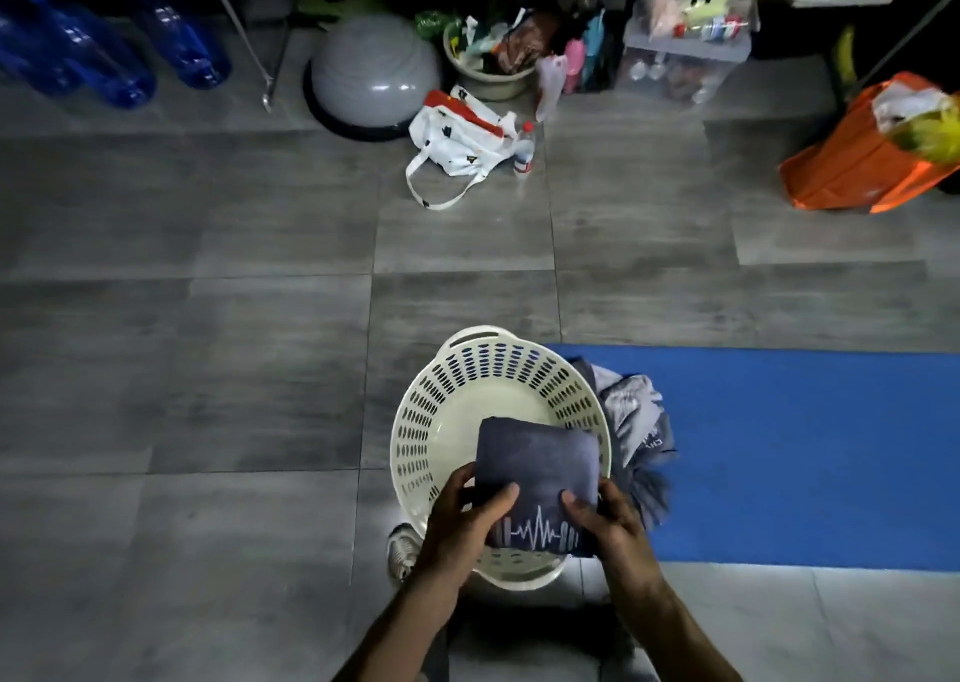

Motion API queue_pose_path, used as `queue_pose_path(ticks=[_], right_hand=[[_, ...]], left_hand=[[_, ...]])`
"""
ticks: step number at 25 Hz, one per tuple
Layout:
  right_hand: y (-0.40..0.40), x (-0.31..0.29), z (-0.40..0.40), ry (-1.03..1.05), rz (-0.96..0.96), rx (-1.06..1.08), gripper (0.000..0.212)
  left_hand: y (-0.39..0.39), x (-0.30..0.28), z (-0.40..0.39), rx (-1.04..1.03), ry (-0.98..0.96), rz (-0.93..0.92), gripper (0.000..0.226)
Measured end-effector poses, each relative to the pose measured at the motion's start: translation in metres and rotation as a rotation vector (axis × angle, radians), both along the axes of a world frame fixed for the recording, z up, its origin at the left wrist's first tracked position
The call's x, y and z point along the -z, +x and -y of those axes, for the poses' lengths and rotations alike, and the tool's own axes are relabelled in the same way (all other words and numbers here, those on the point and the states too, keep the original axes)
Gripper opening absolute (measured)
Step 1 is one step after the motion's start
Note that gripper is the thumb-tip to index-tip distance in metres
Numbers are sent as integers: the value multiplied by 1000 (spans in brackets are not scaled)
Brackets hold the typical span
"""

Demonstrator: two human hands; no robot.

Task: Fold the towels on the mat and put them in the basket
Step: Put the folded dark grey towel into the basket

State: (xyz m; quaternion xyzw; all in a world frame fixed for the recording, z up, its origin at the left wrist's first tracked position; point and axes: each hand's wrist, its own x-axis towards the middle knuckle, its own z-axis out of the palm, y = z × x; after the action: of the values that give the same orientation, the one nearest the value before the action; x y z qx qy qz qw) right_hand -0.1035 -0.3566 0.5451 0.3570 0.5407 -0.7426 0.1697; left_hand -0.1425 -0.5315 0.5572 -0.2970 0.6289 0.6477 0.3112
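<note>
Both hands, left hand (462, 518) and right hand (605, 523), hold a folded dark towel (537, 466) over the white basket (415, 437). More towels (636, 416) lie on the blue mat (805, 447).

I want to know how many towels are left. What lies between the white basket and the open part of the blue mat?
In the head view, a crumpled pile of grey towels lies on the blue mat, against the white basket. Their number is unclear.

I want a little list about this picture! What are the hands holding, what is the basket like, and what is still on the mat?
held: folded dark grey towel with white heartbeat print
left hand: grips towel's left edge
right hand: grips towel's right edge
towel position: over the basket
basket: round cream plastic basket with slots, on grey floor, beside mat
still on mat: rumpled grey towels
mat: blue foam mat
</note>
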Motion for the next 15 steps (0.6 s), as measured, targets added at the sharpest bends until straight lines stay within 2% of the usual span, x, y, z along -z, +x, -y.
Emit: queue_pose_path(ticks=[3,7,8,11,15], right_hand=[[-6,45,19,25,29,1,39],[-22,121,22,49,80,6,66],[-28,149,23,61,84,6,64],[-44,241,28,73,78,-22,36],[-54,346,42,43,103,-91,41]], left_hand=[[-10,39,26,100,-26,47,48],[-22,111,33,89,-57,110,47],[-26,136,34,84,-75,108,46],[-38,218,36,65,-145,119,44],[-48,316,39,45,-223,136,34]])
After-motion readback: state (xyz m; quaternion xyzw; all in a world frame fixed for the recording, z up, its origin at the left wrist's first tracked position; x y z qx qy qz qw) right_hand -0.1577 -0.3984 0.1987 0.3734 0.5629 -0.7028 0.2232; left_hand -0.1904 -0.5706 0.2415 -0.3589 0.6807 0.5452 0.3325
